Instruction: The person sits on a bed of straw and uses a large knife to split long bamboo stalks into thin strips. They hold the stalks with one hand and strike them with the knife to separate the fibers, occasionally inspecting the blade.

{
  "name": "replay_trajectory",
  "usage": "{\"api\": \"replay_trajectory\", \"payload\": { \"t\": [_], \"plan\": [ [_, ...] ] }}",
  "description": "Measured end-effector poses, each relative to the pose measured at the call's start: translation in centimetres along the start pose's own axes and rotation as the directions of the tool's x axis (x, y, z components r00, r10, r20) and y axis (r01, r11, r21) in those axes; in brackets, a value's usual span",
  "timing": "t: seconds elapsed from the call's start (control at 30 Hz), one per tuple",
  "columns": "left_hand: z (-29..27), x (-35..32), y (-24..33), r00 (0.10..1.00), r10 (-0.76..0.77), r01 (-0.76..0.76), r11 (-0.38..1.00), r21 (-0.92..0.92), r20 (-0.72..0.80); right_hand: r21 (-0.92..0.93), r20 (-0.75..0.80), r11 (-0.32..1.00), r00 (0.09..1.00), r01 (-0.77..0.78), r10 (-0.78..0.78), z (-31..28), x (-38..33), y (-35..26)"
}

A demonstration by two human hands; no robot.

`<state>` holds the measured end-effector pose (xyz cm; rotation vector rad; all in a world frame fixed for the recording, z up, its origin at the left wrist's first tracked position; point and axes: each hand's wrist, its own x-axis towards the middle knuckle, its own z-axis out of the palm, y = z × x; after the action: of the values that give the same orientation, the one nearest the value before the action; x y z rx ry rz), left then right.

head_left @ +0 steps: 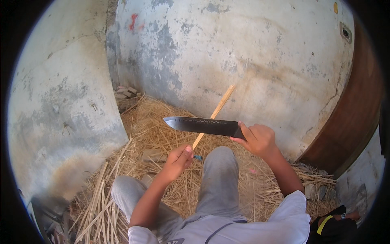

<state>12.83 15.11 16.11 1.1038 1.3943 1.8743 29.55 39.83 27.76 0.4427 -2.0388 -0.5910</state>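
My left hand (178, 161) is closed round the lower end of a slim, pale wooden strip (222, 101), which slants up and away to the right. Gripped by its dark handle in my right hand (258, 139) is a large broad-bladed knife (203, 126). The blade lies roughly level across the strip, above my left hand, its tip pointing left. It hides part of the strip; whether the two touch, I cannot tell. Both hands are held up in front of my knees, over a heap of shavings (183, 183).
Long split strips (97, 203) are piled at the lower left. Peeling walls (243, 49) stand close ahead and at the left, with bricks (126, 92) in the corner. A brown panel (349, 110) rises at the right. Another person's wrist (352, 215) shows at the lower right.
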Motion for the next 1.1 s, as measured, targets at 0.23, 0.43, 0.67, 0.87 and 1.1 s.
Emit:
{"api": "replay_trajectory", "payload": {
  "t": [0.23, 0.43, 0.67, 0.87, 1.1],
  "plan": [
    [-0.4, -0.1, 0.3, 0.991, -0.054, 0.074, 0.983, -0.168, 0.122, 0.019, -0.078, 0.993, 0.990, -0.114, 0.115, 0.1, -0.3, 0.3],
    [-0.2, -0.2, 0.3, 0.997, -0.037, 0.046, 0.989, -0.141, 0.065, 0.054, -0.045, 0.973, 0.973, -0.224, 0.226, 1.0, -0.1, -0.2],
    [-0.5, -0.3, 0.7, 0.998, -0.058, 0.060, 0.997, -0.050, 0.038, 0.060, -0.041, 0.987, 0.988, -0.149, 0.151, 1.2, 1.6, -0.4],
    [-0.6, -0.3, 0.0, 0.999, -0.019, 0.022, 0.997, -0.070, 0.044, 0.013, 0.042, 0.998, 0.998, -0.055, 0.054, 0.4, 2.2, -0.8],
    [-0.5, -0.1, 0.0, 1.000, -0.019, 0.019, 0.998, -0.056, 0.001, 0.133, -0.076, 0.975, 0.979, -0.181, 0.192, 2.7, 1.8, -0.5]
  ]
}}
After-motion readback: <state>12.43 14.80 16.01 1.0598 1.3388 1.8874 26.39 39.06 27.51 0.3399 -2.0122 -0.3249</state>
